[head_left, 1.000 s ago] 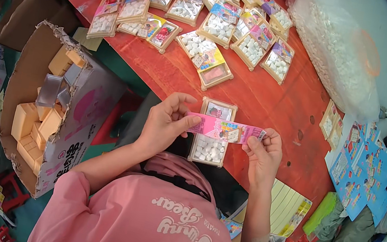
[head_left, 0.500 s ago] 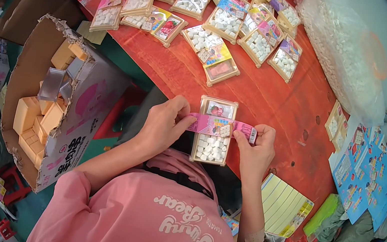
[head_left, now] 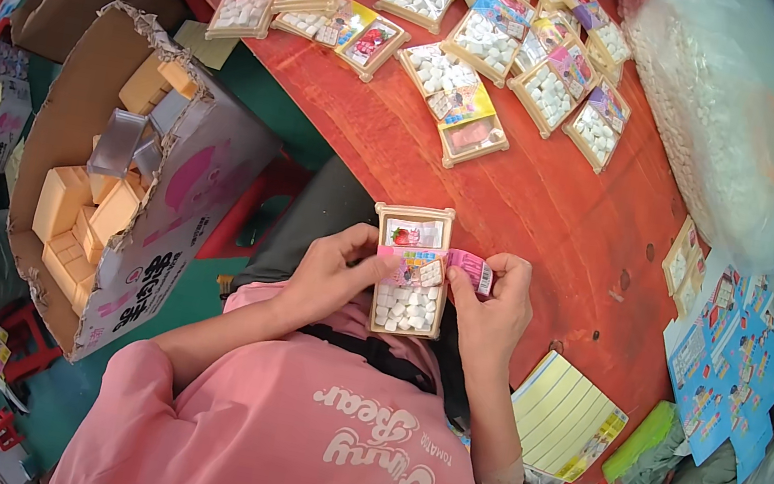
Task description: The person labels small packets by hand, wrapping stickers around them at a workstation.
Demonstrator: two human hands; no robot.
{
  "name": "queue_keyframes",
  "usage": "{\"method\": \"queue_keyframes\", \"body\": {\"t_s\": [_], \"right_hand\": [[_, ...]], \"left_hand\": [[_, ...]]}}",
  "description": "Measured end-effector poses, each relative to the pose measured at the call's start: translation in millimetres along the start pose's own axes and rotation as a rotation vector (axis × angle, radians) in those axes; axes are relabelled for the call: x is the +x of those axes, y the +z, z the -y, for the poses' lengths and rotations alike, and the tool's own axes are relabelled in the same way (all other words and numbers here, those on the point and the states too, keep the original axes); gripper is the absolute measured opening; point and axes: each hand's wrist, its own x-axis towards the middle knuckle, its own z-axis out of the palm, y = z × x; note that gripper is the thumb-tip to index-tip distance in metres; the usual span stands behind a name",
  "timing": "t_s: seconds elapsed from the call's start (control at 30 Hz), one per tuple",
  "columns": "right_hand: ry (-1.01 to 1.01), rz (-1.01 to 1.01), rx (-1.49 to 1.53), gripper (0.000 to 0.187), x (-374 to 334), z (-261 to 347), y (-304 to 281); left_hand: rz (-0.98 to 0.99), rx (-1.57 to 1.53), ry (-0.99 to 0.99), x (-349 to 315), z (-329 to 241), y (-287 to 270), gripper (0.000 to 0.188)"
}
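Observation:
A shallow beige tray (head_left: pixel 408 312) of white marshmallow-like pieces, with a small fruit-printed packet at its far end, is held in front of my body at the table's near edge. Around its middle lies a pink printed paper band (head_left: pixel 418 269). My left hand (head_left: pixel 333 276) is closed on the tray's left side, its thumb pressing the band down on top. At the right side my right hand (head_left: pixel 496 310) pinches the band's free end, which sticks out past the tray and curls. The tray's underside and the left fingertips are hidden.
Several banded trays (head_left: pixel 490 32) lie across the red table (head_left: pixel 550 237). A big bag of white pieces (head_left: pixel 711 111) lies far right, with blue printed sheets (head_left: pixel 730 362) and a yellow striped card stack (head_left: pixel 567 413) nearer. An open carton (head_left: pixel 194 181) of plastic trays stands left.
The band was stretched out flat to both sides of the tray; now its left end is folded down under my left thumb. My left hand has moved onto the tray, and the right end is bent.

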Motion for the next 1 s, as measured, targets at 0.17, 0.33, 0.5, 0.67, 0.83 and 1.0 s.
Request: {"method": "queue_keyframes", "body": {"t_s": [0.17, 0.33, 0.5, 0.67, 0.83, 1.0], "right_hand": [[-0.028, -0.018, -0.025, 0.035, 2, 0, 0], [0.194, 0.088, 0.551, 0.018, 15, -5, -7], [0.354, 0.276, 0.72, 0.01, 20, 5, -13], [0.371, 0.565, 0.836, 0.015, 14, 15, 5], [0.282, 0.605, 0.842, 0.019, 17, 31, 17], [0.264, 0.574, 0.801, 0.018, 15, 44, 21]], "left_hand": [[0.003, -0.1, -0.036, 1, 5, 0, 0.028], [0.065, -0.381, -0.126, -1, 2, -2, 0.028], [0.202, -0.533, -0.15, 1, 3, -4, 0.031], [0.399, -0.847, -0.272, 6, 4, -2, 0.042], [0.471, -1.09, -0.382, 4, 11, -9, 0.034], [0.318, -1.236, -0.582, -1, 11, -14, 0.03]]}}
